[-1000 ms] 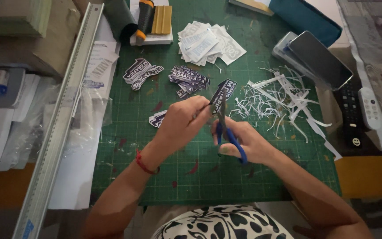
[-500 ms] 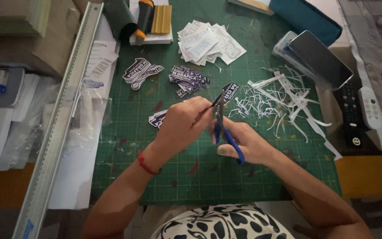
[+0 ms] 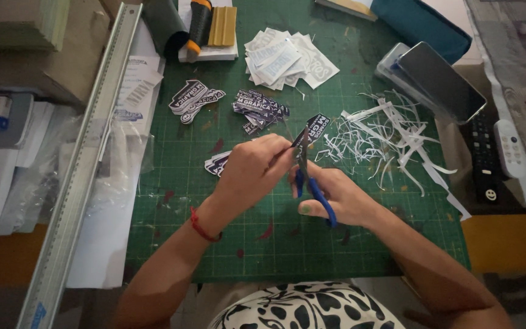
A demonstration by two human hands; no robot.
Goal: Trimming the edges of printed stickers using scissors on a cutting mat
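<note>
My left hand (image 3: 252, 170) pinches a small dark printed sticker (image 3: 316, 127) above a green cutting mat (image 3: 226, 244). My right hand (image 3: 336, 196) grips blue-handled scissors (image 3: 312, 183), whose blades point up along the sticker's edge. A red cord circles my left wrist (image 3: 203, 224). More dark stickers (image 3: 260, 108) lie in piles just beyond my hands, and a few peek out under my left hand (image 3: 215, 163).
White paper trimmings (image 3: 391, 137) are strewn right of the scissors. A stack of white sheets (image 3: 287, 58) lies at the back. A phone on a case (image 3: 436, 82), remotes (image 3: 494, 155), a long metal ruler (image 3: 86, 158) and a squeegee (image 3: 221, 25) surround the mat.
The scissors and sticker have shifted slightly as the cutting goes on; both hands stay in the same spot.
</note>
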